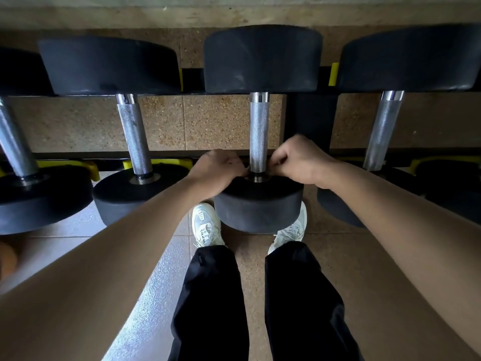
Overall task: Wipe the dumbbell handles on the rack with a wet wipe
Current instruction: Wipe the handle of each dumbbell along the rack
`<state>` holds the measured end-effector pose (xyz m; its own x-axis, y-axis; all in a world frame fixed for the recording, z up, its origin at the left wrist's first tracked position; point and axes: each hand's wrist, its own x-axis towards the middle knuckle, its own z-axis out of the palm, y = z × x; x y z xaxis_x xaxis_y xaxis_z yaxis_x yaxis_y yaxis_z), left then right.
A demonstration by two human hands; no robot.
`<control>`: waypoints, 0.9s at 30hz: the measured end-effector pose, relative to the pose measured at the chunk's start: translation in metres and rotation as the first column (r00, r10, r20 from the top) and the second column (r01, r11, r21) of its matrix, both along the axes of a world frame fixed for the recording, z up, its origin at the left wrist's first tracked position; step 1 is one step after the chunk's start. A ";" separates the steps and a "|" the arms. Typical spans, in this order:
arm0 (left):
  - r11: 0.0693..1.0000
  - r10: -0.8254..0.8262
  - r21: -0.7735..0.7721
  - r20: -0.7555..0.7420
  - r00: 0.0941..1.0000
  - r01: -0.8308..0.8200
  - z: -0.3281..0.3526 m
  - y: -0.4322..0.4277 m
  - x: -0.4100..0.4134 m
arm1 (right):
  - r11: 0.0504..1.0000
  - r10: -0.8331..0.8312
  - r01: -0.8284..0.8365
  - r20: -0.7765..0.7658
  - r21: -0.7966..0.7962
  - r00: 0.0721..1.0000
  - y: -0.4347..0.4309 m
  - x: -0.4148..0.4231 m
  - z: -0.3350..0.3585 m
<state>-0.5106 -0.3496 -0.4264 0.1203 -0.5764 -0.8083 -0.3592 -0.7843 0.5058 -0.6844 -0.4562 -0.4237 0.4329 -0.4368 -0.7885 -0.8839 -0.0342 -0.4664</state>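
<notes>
A dumbbell with a knurled steel handle (259,131) and black round heads lies on the rack straight in front of me. My left hand (217,170) and my right hand (299,160) sit on either side of the handle's near end, just above the near head (257,204). The fingers of both hands are curled and pinch toward the handle. A small pale bit of the wet wipe (273,162) shows at my right fingertips. The rest of the wipe is hidden by the fingers and the handle.
More dumbbells lie on the rack: one to the left (134,134), one at the far left (13,144) and one to the right (381,131). Yellow cradles (334,74) mark the black rack rails. My legs and white shoes (205,225) stand below on the speckled floor.
</notes>
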 end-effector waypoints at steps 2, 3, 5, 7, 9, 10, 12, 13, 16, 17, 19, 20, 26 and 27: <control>0.999 0.007 -0.046 -0.054 0.998 -0.010 0.004 0.009 0.006 | 0.998 0.043 -0.044 -0.032 -0.050 0.999 0.005 0.008 -0.006; 0.998 0.013 -0.060 -0.074 0.997 -0.017 0.006 0.013 0.007 | 0.996 0.057 -0.060 -0.047 -0.067 0.997 0.007 0.010 -0.007; 0.997 0.012 -0.080 -0.075 0.997 -0.018 0.007 0.015 0.004 | 0.993 0.081 -0.086 -0.060 -0.084 0.995 0.008 0.011 -0.009; 0.995 0.036 -0.088 -0.039 0.999 -0.039 0.005 0.015 -0.004 | 0.989 0.118 -0.122 -0.052 -0.083 0.992 0.005 0.009 -0.004; 0.996 0.054 -0.067 0.065 0.996 -0.050 0.002 0.013 -0.010 | 0.987 0.147 -0.149 -0.028 -0.061 0.989 0.000 0.006 0.005; 0.998 0.056 -0.043 0.113 0.992 -0.051 0.001 0.011 -0.012 | 0.987 0.158 -0.158 -0.016 -0.038 0.987 -0.003 0.003 0.011; 0.998 0.069 -0.009 0.143 0.987 -0.069 0.002 0.008 -0.013 | 0.982 0.189 -0.189 -0.002 0.003 0.982 -0.008 -0.006 0.025; 0.996 0.088 -0.006 0.139 0.986 -0.088 0.006 0.007 -0.013 | 0.981 0.195 -0.195 0.007 0.021 0.981 -0.009 -0.010 0.033; 0.983 0.180 -0.064 0.124 0.976 -0.173 0.019 0.010 -0.010 | 0.994 0.077 -0.084 0.101 0.072 0.992 -0.009 -0.025 0.053; 0.973 0.216 -0.103 0.109 0.970 -0.205 0.026 0.013 -0.010 | 0.995 0.019 -0.032 0.146 0.090 0.989 -0.007 -0.027 0.060; 0.945 0.269 -0.200 0.029 0.963 -0.259 0.042 0.017 -0.011 | 0.991 -0.080 0.055 0.218 0.118 0.973 -0.004 -0.028 0.070; 0.928 0.284 -0.243 -0.033 0.958 -0.284 0.051 0.018 -0.012 | 0.988 -0.115 0.085 0.243 0.130 0.963 -0.001 -0.026 0.073; 0.846 0.290 -0.421 -0.150 0.945 -0.326 0.086 0.046 -0.014 | 0.956 -0.279 0.220 0.360 0.196 0.890 0.027 0.005 0.074; 0.843 0.298 -0.423 -0.146 0.943 -0.332 0.086 0.053 -0.012 | 0.942 -0.320 0.252 0.371 0.219 0.872 0.033 0.011 0.074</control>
